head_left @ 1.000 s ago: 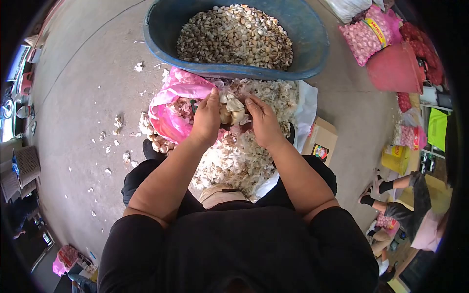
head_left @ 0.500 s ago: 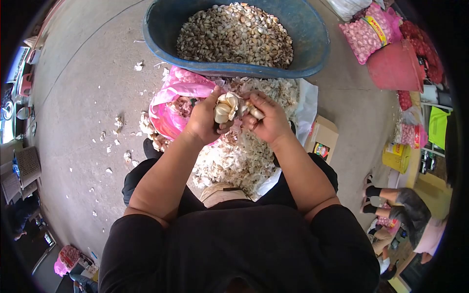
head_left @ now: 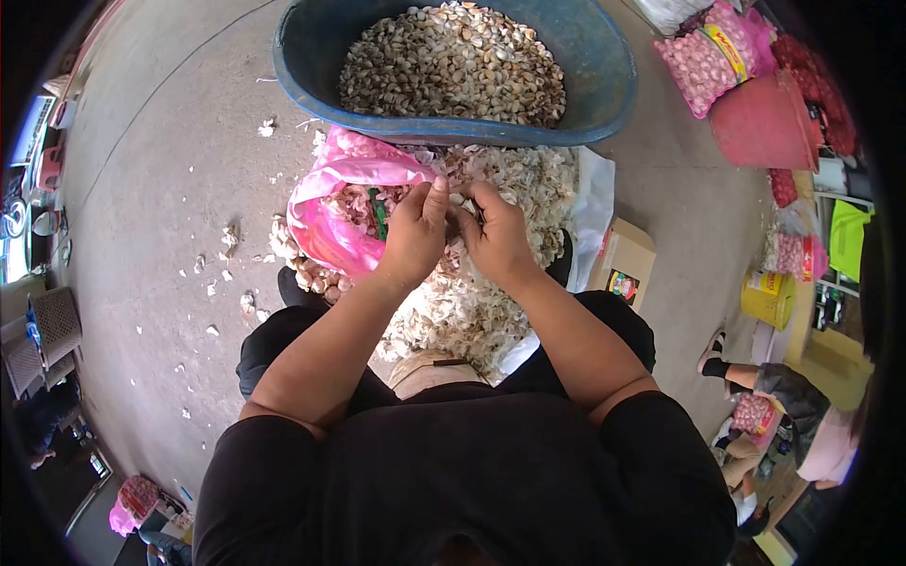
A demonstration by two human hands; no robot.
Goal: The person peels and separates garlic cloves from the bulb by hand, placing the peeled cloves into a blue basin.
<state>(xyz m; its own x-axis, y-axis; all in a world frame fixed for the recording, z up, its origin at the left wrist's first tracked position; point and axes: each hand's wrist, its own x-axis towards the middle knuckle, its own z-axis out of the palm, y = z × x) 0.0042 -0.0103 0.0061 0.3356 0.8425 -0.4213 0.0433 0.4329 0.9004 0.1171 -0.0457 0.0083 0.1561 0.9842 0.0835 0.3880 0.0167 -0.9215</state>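
Observation:
My left hand (head_left: 413, 234) and my right hand (head_left: 497, 234) meet over the pile of skins, thumbs close together and fingers curled. Between them is a garlic bulb (head_left: 460, 201), mostly covered by the fingers, so only a pale bit shows. Just left of my left hand lies a pink mesh bag (head_left: 316, 193) with its mouth open, holding reddish skins and something green. Beneath both hands spreads a heap of papery garlic skins (head_left: 462, 316). Whole garlic bulbs (head_left: 316, 278) lie beside the bag.
A large blue tub (head_left: 326, 104) of loose garlic cloves (head_left: 453, 66) stands ahead. Right of the heap is a cardboard box (head_left: 625, 259). Farther right are a red bucket (head_left: 764, 123), filled mesh sacks (head_left: 698, 71) and a seated person (head_left: 788, 396). Garlic scraps (head_left: 229, 236) dot the floor at left.
My hands have come together and turned, with their backs now upward. The garlic bulb, plainly seen in my left hand before, is now mostly hidden. Cloves seen in my right hand no longer show clearly.

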